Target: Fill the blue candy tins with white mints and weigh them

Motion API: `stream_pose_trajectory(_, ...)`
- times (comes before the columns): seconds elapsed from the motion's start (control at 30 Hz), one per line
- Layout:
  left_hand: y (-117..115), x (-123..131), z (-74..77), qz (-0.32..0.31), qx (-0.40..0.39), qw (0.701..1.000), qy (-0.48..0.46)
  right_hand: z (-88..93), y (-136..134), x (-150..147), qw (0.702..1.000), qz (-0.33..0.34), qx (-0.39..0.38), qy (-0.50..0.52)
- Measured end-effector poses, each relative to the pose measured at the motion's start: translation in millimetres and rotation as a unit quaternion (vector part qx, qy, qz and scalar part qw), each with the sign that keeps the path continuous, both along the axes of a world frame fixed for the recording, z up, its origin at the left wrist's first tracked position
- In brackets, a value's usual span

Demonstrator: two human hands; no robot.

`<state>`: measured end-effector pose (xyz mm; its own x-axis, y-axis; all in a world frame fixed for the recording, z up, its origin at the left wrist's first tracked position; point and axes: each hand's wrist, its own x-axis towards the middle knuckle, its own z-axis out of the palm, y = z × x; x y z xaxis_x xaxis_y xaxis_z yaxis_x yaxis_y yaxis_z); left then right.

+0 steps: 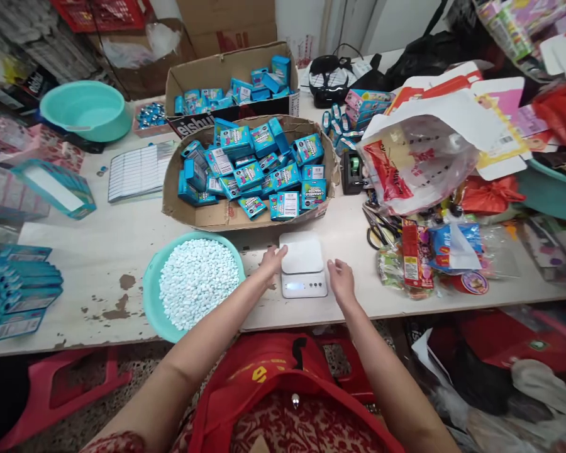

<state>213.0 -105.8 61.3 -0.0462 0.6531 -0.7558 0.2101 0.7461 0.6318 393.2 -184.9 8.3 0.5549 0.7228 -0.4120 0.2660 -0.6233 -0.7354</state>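
A small white digital scale (303, 264) sits on the table in front of me. My left hand (272, 261) rests against its left edge, fingers stretched out. On the other side, my right hand (340, 278) lies on the table just off the scale's right edge, its fingers loosely spread and holding nothing. A teal bowl (151, 296) full of small white tablets stands left of the scale. Behind the scale is a cardboard tray (217, 216) piled with small blue boxes (252, 167).
A second carton of blue boxes (231, 69) stands further back. An empty teal basin (87, 110) and a notepad (139, 170) lie at the left. Flat blue cartons (14, 292) stack at the left edge. Scissors (376, 229), a plastic bag (415, 163) and packets clutter the right.
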Motion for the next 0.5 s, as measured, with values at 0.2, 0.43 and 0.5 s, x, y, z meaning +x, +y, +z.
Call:
stream_pose_trajectory(0.2, -33, -160, 60.8, -0.003, 0.339, 0.927, 0.160, 35.5, -36, -90, 0.989, 0.052, 0.132, 0.045)
stream_pose_trajectory(0.43, -31, -322, 14.8, 0.234, 0.140, 0.914, 0.301, 19.7, -12, -199, 0.951, 0.131, 0.002, 0.278)
stream_pose_trajectory(0.5, -28, -322, 1.2, 0.244, 0.128, 0.939, 0.206, 17.1, -6, -206, 0.951, 0.139, -0.010, 0.276)
